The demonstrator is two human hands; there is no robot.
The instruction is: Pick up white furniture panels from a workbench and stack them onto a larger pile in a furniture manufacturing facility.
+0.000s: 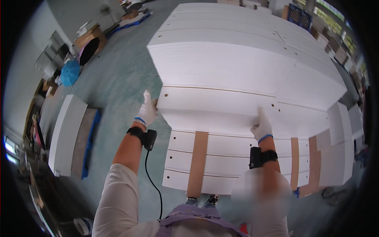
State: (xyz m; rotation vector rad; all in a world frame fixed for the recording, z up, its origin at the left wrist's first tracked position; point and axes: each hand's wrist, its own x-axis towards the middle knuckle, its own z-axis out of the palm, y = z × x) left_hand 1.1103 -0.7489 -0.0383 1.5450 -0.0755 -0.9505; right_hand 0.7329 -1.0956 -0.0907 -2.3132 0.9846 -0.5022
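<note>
A large stack of white boards [213,63] rises in steps before me, with small round holes near the board ends. My left hand [147,112], in a white glove, is at the left end of the middle step [213,97]. Its thumb points up and its other fingers are partly hidden, close against the board edge. In front of that step's right part is my right hand [263,125], also gloved, with a finger stretched upward and the rest bent; I see nothing held in it. Whether it touches the boards is unclear.
Brown strips [198,162] lie across the lower white boards [225,166] near my feet. More white boards [68,134] stand on a blue pallet [91,146] at the left. A blue umbrella-like object [70,73] and cardboard boxes [91,37] are farther back. A black cable [153,177] hangs from my left wrist device.
</note>
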